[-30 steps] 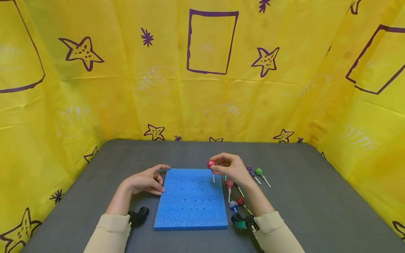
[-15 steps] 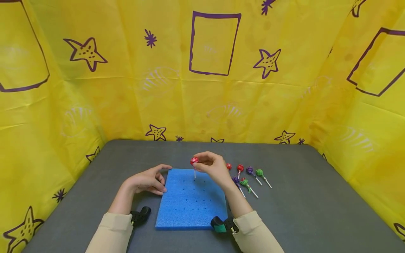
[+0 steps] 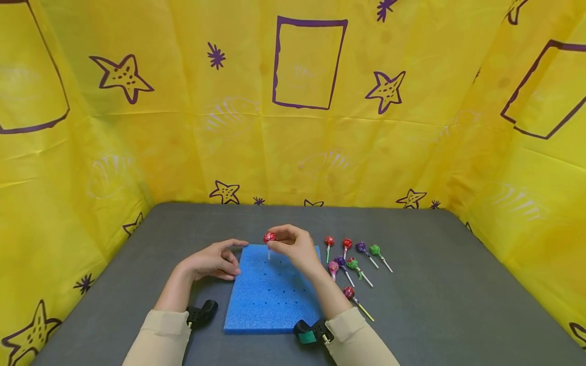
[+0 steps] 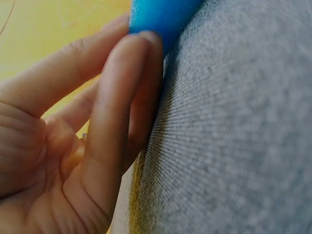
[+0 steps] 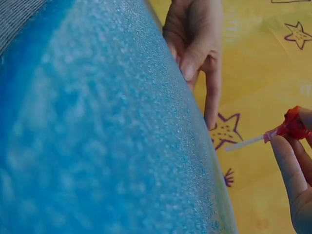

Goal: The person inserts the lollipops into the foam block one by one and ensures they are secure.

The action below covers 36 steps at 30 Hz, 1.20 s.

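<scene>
A red-wrapped lollipop [image 3: 269, 237] is pinched at its head by my right hand [image 3: 295, 250], white stick pointing down over the far left part of a blue foam board [image 3: 256, 317]. In the right wrist view the lollipop [image 5: 292, 126] has its stick tip apart from the foam surface. Rows of small holes dot the board. My left hand [image 3: 215, 260] touches the board's left edge, with the thumb at the side and the index finger stretched to the far left corner. In the left wrist view, the fingertips of the left hand [image 4: 97, 117] meet the foam edge [image 4: 163, 17].
Right of the board lie several lollipops, among them a green one [image 3: 375, 249], a purple one [image 3: 361, 246], a pink one [image 3: 333, 267] and a dark red one [image 3: 349, 292]. The grey table [image 3: 435, 295] is bordered by yellow patterned cloth [image 3: 293, 152].
My right hand has moved left with the red lollipop, from the board's far right corner to its far left part. The left hand has stayed at the board's edge.
</scene>
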Each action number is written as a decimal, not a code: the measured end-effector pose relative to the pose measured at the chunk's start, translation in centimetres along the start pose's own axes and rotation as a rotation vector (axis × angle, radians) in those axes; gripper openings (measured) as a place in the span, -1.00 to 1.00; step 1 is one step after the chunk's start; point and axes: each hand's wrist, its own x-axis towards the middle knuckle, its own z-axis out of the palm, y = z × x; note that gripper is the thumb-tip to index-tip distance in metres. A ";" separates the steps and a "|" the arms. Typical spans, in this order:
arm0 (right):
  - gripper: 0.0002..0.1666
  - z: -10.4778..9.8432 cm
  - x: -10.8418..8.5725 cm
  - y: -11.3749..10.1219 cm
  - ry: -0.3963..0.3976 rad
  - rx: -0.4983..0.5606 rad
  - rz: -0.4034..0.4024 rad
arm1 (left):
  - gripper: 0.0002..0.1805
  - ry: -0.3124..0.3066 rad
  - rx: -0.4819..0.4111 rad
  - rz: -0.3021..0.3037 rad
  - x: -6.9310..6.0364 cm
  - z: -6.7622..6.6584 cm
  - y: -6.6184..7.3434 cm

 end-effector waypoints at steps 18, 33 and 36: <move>-0.66 0.3 -0.1 0.4 -0.019 -0.060 0.023 | -0.25 0.141 0.085 0.055 0.9 0.2 -0.3; -0.68 0.5 0.0 1.3 -0.046 -0.093 0.018 | -0.23 0.112 0.059 0.061 0.9 0.2 -0.3; -0.68 0.6 0.1 1.4 -0.050 -0.097 0.019 | -0.23 0.109 0.058 0.064 0.8 0.2 -0.3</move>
